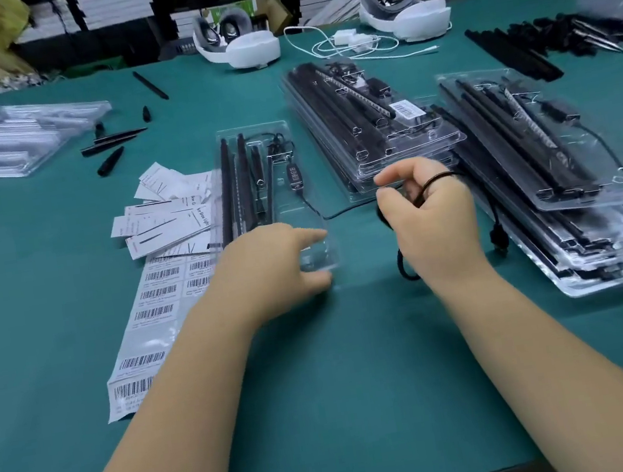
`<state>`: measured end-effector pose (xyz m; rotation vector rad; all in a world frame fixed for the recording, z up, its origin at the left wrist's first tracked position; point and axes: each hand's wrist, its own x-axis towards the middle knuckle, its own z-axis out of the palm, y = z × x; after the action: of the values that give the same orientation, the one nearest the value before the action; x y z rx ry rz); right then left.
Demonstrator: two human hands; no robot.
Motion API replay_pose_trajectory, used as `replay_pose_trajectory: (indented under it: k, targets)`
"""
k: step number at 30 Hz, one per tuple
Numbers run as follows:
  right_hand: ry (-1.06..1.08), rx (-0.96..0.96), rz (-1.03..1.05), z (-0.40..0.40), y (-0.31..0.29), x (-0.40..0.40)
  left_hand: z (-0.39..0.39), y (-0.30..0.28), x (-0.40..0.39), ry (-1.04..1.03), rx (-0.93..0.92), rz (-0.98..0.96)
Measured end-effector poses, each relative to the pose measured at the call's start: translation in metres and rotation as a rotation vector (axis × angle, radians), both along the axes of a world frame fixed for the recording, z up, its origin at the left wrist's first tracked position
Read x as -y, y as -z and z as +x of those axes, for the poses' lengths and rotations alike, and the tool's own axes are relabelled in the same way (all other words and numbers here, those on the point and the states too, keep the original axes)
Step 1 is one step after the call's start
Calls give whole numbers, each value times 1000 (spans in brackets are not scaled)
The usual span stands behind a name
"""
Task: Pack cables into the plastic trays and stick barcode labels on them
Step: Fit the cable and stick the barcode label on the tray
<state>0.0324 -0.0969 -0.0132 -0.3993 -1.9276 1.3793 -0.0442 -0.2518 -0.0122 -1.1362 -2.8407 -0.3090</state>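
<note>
A clear plastic tray (231, 142) lies mid-table with black bars and a small controller (294, 177) in it. A black cable (342, 211) runs from the controller to my right hand (430, 214), which grips the cable wound in loops round its fingers; the plug end (499, 235) hangs beside the wrist. My left hand (272, 268) rests on the tray's near end with straight fingers. A strip of barcode labels (151, 312) lies left of the tray.
Stacks of filled trays sit at centre back (378, 124) and right (559, 174). Empty trays (8, 139) lie far left, paper leaflets (165, 217) beside the labels, loose black parts (543, 39) at the far right, white headsets (236, 43) at the back.
</note>
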Motion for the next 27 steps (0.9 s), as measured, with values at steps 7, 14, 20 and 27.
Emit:
replay_pose_trajectory:
  k: [7, 14, 20, 27]
  targets:
    - [204, -116, 273, 2, -4, -4, 25, -16, 7, 123, 216, -40]
    - [442, -289, 315, 3, -8, -22, 21, -22, 19, 111, 588, -195]
    - [303, -172, 173, 1, -5, -22, 21, -25, 23, 142, 669, 29]
    - [-422, -80, -170, 5, -5, 7, 32, -14, -3, 110, 572, 472]
